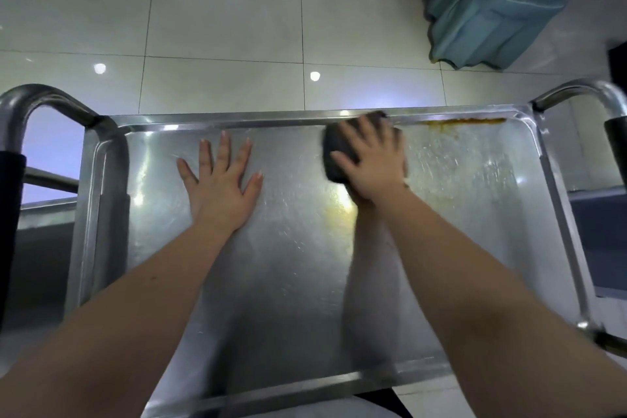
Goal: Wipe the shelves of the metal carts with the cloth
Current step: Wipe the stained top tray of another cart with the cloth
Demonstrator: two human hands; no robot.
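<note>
The top shelf (pixel 291 265) of a stainless steel cart fills the lower part of the view. My right hand (pixel 371 163) presses a dark folded cloth (pixel 337 154) flat onto the shelf near its far rim, fingers spread over it. My left hand (pixel 220 180) lies palm down on the bare metal to the left, fingers apart, holding nothing. An orange-brown streak (pixel 464 121) runs along the far rim at the right. A faint yellowish smear (pixel 334 212) shows below the cloth.
Curved metal handles rise at the cart's left end (pixel 44 98) and right end (pixel 576 90). Beyond the cart lies a glossy tiled floor (pixel 220 27). A teal fabric-covered object (pixel 495 3) stands on the floor at the far right.
</note>
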